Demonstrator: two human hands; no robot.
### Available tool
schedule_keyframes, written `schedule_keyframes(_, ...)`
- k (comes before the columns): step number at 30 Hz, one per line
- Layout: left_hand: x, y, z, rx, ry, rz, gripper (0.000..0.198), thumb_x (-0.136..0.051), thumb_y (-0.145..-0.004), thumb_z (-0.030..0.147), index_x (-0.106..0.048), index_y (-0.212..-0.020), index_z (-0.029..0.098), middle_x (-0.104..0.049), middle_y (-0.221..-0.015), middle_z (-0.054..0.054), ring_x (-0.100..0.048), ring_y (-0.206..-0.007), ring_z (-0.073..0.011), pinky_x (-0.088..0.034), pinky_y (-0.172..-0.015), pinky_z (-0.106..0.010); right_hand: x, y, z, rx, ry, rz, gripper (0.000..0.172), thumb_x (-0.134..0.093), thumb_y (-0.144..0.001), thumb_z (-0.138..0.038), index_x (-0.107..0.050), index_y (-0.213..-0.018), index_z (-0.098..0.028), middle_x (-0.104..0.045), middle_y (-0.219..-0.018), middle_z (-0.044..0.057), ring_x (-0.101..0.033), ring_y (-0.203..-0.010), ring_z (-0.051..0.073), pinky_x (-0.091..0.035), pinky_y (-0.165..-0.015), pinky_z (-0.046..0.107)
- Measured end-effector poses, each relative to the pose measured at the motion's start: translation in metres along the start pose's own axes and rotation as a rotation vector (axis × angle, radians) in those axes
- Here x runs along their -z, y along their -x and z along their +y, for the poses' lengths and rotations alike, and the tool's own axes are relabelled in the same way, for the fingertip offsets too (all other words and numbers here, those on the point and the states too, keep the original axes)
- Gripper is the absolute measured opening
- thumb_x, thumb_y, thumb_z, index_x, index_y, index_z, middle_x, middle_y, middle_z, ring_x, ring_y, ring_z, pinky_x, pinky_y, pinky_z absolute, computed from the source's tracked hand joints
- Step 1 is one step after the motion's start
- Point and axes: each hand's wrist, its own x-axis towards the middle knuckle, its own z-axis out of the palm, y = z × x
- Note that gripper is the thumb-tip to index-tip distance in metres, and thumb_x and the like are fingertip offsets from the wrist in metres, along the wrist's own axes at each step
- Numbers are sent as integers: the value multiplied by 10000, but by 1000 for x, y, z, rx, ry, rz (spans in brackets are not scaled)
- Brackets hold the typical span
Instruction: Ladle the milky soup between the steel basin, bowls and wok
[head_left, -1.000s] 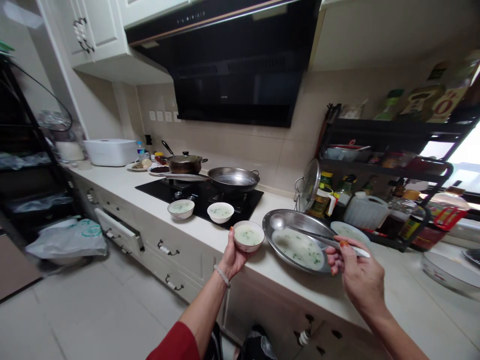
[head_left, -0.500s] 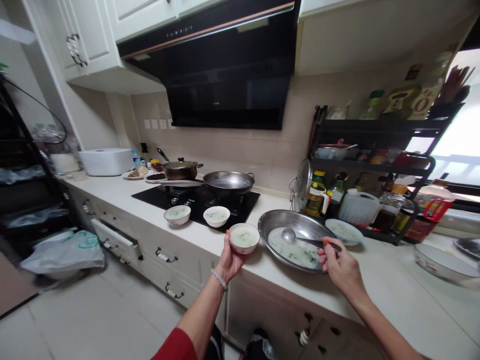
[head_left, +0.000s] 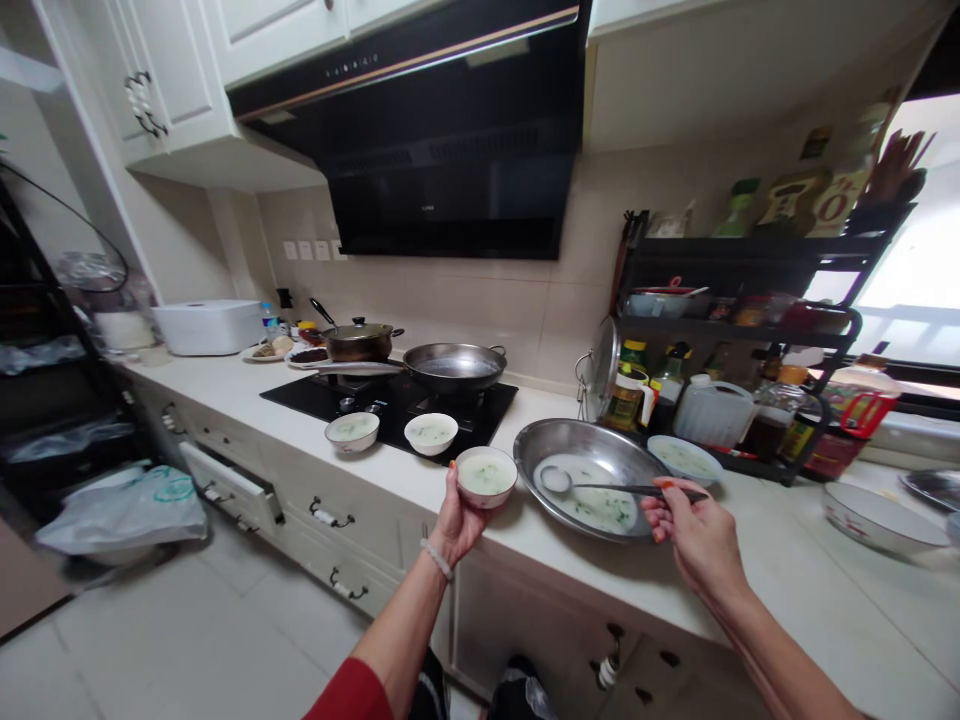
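The lone view looks from head height across the surface [head_left: 795,555], facing forward and down at a slant; the basin [head_left: 626,455] sits close below, the hood [head_left: 450,190] farther off, the floor [head_left: 247,620] showing lower left.

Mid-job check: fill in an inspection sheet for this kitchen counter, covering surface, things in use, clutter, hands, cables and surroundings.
Surface: white countertop with a black cooktop.
Things in use: steel basin of pale soup with green bits; ladle, its head inside the basin; small bowl, filled, beside it; two other filled bowls near the cooktop.
Clutter: bottles crowd the black rack.
Hands: left hand supports the small bowl; right hand grips the ladle handle.
Cables: dark cord-like loop, far left; ends unclear.
Surroundings: range hood above; open drawer below.
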Motion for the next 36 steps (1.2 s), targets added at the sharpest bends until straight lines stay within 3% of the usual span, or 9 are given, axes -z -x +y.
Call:
schedule_keyframes(9,-2,2,1,2,3,12,581,-432,-937,577,-486,-1394,223,-635,-1301,-135,-589,-1196,-310,-497,-970,-489,0,1,-13,43,-7,-10,395,-787,-606,-426,-621,-848,-162,-636,-570,32,-551,-426,156,-419,-318,234)
schedule_keyframes(16,0,0,0,3,6,1,596,-443,-931,580,-473,-1407,222,-632,-1307,-140,-595,-1187,-311,-501,-963,-491,-19,8,-36,101,-51,-79,431,-797,-618,-485,-626,-855,-168,-637,-578,37,-551,-431,141,-405,-314,208)
schedule_keyframes(26,5,-2,-2,-6,31,-27,581,-475,-935,528,-462,-1418,204,-638,-1300,-143,-587,-1206,-304,-468,-1014,-489,-50,40,-28,319,106,-370,406,-645,-829,-566,-620,-966,-185,-645,-624,30,-564,-426,147,-466,-338,249)
schedule_keyframes(32,6,2,-1,-15,14,-3,492,-518,-942,411,-510,-1375,178,-666,-1252,-132,-571,-1228,-292,-444,-1045,-481,-42,53,-13,586,232,-580,246,-576,-915,-408,-686,-1051,-235,-676,-757,49,-608,-508,158,-514,-400,268)
schedule_keyframes(36,10,6,2,10,-23,-14,523,-513,-938,432,-491,-1395,181,-651,-1273,-148,-576,-1214,-323,-441,-1026,-542,-36,54,-8,647,243,-635,232,-584,-913,-351,-700,-1089,-255,-687,-785,51,-622,-529,162,-529,-416,270)
